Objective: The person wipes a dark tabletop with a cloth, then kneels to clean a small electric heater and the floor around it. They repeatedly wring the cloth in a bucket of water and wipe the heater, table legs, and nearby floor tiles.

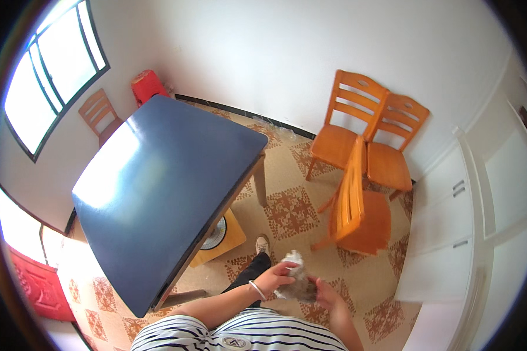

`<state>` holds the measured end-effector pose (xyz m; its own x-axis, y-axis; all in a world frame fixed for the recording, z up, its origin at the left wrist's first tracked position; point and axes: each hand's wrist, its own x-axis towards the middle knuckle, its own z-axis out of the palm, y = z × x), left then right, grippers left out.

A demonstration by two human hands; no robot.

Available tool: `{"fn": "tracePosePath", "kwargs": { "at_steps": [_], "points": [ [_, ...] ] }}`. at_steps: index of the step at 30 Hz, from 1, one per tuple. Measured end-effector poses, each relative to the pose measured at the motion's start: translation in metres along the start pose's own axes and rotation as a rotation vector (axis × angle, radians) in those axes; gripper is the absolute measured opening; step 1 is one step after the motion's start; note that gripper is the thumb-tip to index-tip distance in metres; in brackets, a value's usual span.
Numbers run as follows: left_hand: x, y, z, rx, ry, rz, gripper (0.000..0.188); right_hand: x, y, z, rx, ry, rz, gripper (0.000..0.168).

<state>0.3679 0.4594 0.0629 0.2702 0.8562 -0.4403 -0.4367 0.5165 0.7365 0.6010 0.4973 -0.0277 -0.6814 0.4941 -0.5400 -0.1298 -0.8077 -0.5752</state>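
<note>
Between my hands, in front of my striped shirt, is a crumpled grey-white cloth [295, 281], somewhat blurred. My left hand [277, 279], with a bangle at the wrist, grips its left side. The fingers of my right hand [327, 293] are on its lower right edge. Both hands are above the patterned tile floor, to the right of a table with a dark blue top [171, 180]. Parts of the fingers are hidden by the cloth.
Orange wooden chairs [362, 219] stand ahead on the right, near white cabinets [439, 237]. Under the table's edge is a wooden board with a round dial [215, 234]. Red stools [147, 85] and another wooden chair [100, 112] stand beyond the table, by the window.
</note>
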Motion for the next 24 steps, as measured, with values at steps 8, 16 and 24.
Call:
{"fn": "tracePosePath", "kwargs": {
  "at_steps": [8, 16, 24],
  "points": [
    [0.147, 0.123, -0.065, 0.506, 0.068, 0.047, 0.044, 0.152, -0.142, 0.037, 0.062, 0.281, -0.196, 0.035],
    [0.228, 0.237, -0.116, 0.160, 0.216, 0.308, 0.030, 0.261, -0.298, 0.040, 0.285, 0.324, -0.390, 0.044],
    [0.274, 0.324, -0.177, 0.202, 0.196, 0.227, 0.023, 0.413, -0.412, 0.073, 0.468, 0.179, -0.238, 0.045]
  ]
}}
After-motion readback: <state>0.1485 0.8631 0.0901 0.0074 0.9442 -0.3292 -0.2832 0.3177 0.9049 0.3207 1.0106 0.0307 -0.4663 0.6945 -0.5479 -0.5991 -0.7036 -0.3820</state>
